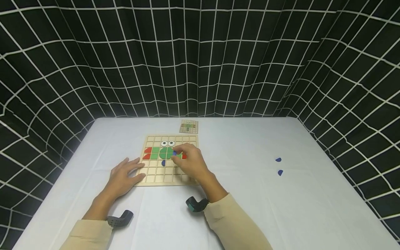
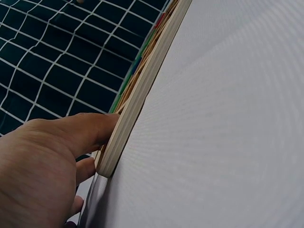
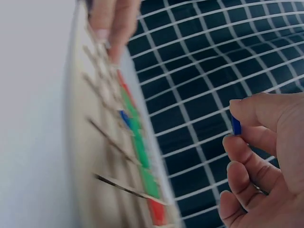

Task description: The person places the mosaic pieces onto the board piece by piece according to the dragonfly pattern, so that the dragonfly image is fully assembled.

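Note:
A wooden grid board (image 1: 155, 178) lies on the white table. Its cells hold red rounded pieces (image 1: 147, 156), green squares (image 1: 154, 156), a green circle (image 1: 164, 153), two eye pieces (image 1: 164, 143) and a blue rounded piece (image 1: 163, 163) below the circle. My left hand (image 1: 121, 178) rests on the board's left edge, thumb near the front corner, fingers spread. Between thumb and fingertip, my right hand (image 1: 193, 164) pinches a small blue piece (image 3: 236, 125) above the board, by the right side of the green circle. That hand hides part of the board's right side.
Behind the board lies a small pattern card (image 1: 189, 127) with a similar picture. Two blue rounded pieces, one farther back (image 1: 278, 159) and one nearer (image 1: 280, 172), lie on the right of the table. A black gridded curtain (image 1: 200, 59) surrounds the table's back and sides.

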### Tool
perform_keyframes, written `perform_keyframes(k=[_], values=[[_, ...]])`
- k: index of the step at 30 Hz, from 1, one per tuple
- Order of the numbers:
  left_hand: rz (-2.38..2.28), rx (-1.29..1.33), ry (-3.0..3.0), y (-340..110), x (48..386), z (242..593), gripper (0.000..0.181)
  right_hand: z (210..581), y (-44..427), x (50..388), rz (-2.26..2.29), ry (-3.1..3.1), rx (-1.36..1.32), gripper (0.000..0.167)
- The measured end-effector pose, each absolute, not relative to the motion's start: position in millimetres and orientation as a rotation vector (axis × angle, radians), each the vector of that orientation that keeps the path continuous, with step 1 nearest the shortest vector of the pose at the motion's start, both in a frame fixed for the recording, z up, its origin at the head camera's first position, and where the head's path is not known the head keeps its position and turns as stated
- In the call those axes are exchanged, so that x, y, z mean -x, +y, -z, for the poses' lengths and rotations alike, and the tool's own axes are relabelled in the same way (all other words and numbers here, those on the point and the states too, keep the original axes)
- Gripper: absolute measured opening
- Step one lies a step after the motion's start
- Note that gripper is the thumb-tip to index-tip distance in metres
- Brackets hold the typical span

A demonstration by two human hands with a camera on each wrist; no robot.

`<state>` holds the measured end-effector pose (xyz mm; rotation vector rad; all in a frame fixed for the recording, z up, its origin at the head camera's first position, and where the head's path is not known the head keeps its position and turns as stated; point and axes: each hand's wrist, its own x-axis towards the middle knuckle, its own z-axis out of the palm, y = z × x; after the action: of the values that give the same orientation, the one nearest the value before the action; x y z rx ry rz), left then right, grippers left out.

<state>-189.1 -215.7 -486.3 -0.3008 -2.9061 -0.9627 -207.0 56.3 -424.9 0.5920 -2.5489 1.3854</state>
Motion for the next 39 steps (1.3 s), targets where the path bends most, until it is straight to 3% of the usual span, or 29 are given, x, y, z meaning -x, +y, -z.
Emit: perform_keyframes(k=[12, 22, 28, 39], values=[[0.963, 0.297, -2.905, -215.2, 189.1, 489.0, 0.044, 456.8, 30.5, 224.1, -1.218, -2.796, -0.594, 0.025], [0.951, 0.304, -2.915, -215.8, 189.0, 486.9, 0.045, 458.8, 21.6, 223.8, -0.855, -2.909, -0.594, 0.025], [0.958, 0.308, -2.914, -217.9, 188.1, 485.4, 0.045, 460.2, 19.8, 223.7, -0.911, -2.919, -0.602, 0.029], [0.970, 0.322, -2.907, -217.9, 189.8, 488.3, 0.044, 422.4, 49.7, 213.4, -1.090, -2.774, -0.605, 0.027]])
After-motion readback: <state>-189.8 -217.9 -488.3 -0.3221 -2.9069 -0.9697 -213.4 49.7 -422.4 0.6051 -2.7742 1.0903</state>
